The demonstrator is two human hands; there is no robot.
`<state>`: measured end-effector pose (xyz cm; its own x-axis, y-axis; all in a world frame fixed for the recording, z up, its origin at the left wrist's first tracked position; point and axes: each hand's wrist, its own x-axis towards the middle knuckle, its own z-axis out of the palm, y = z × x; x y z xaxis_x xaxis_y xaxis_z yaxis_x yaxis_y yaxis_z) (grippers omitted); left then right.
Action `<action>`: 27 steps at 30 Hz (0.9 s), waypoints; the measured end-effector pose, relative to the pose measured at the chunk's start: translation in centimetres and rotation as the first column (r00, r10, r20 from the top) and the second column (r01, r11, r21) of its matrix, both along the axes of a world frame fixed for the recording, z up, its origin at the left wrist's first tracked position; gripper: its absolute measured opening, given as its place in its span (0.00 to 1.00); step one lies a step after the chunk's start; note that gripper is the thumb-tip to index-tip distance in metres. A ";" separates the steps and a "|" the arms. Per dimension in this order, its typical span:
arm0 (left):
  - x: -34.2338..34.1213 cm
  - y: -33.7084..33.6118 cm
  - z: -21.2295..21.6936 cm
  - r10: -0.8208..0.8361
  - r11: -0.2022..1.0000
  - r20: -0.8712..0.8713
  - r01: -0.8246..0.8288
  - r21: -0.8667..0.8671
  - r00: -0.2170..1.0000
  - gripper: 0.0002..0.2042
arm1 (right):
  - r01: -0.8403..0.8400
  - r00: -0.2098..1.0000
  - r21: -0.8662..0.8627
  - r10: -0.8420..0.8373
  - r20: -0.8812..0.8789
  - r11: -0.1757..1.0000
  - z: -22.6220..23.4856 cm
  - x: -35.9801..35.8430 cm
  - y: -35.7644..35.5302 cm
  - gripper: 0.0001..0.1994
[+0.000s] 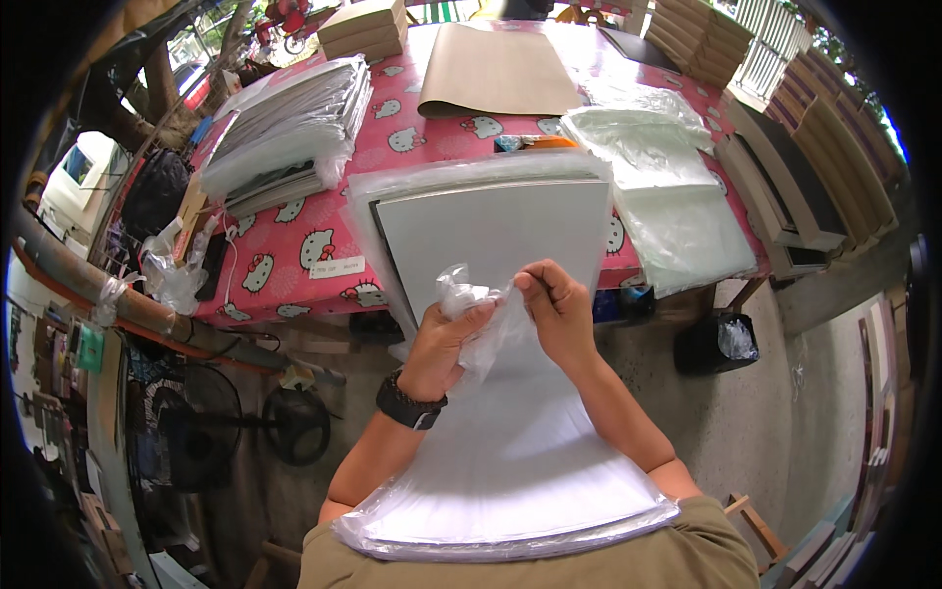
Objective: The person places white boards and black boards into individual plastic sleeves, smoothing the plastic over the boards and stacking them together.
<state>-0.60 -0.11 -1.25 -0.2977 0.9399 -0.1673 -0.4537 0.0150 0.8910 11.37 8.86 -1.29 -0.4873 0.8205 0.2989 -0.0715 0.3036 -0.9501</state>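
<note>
My left hand [437, 348], with a black watch [410, 402] on its wrist, is closed round crumpled clear plastic film [481, 355]. Part of the film bunches above the thumb and part hangs below. My right hand [561, 316] pinches the film's edge between thumb and fingertips, just right of the left. Beneath both hands, a stack of white sheets in clear plastic [530, 491] reaches back to my body. Beyond them, a stack of pale grey boards [496, 231] in a clear plastic sleeve lies at the table's near edge.
The pink patterned table [378, 147] bears plastic-wrapped sheets [285, 133] at left, folded clear plastic bags [677, 221] at right and a brown sheet [500, 69] behind. Long boxes [785, 177] stand at the right. A black bin [716, 344] and a fan [294, 424] flank me.
</note>
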 end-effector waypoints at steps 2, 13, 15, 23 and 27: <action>-0.2 0.1 0.0 0.040 0.999 0.076 -0.042 0.028 0.996 0.12 | 0.015 1.000 0.031 -0.015 0.004 0.999 -0.2 0.1 0.1 0.08; -1.6 -0.5 -1.3 -0.154 0.959 0.312 0.066 0.275 0.937 0.10 | -0.337 0.936 -0.076 0.325 -0.135 0.938 1.1 1.9 1.7 0.07; -2.6 -0.7 -1.1 -0.048 0.988 0.164 0.022 0.155 0.985 0.10 | -0.540 0.842 0.097 0.535 0.070 0.836 0.9 1.9 0.4 0.08; -13.1 -10.7 -5.7 0.600 0.800 -0.154 -0.584 0.140 0.785 0.18 | -0.326 0.635 -0.361 -0.081 -0.769 0.874 2.1 8.6 6.8 0.09; -18.1 -17.2 -3.4 0.993 -0.034 0.118 -0.975 0.221 -0.008 0.14 | 0.264 0.494 -0.416 -0.493 -0.716 0.870 4.8 14.9 9.9 0.07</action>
<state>-18.70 -17.35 -4.67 -0.9510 -0.3089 0.0108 0.1886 -0.5522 0.8121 26.24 18.78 3.50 0.2232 0.9590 0.1749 -0.7422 0.2835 -0.6072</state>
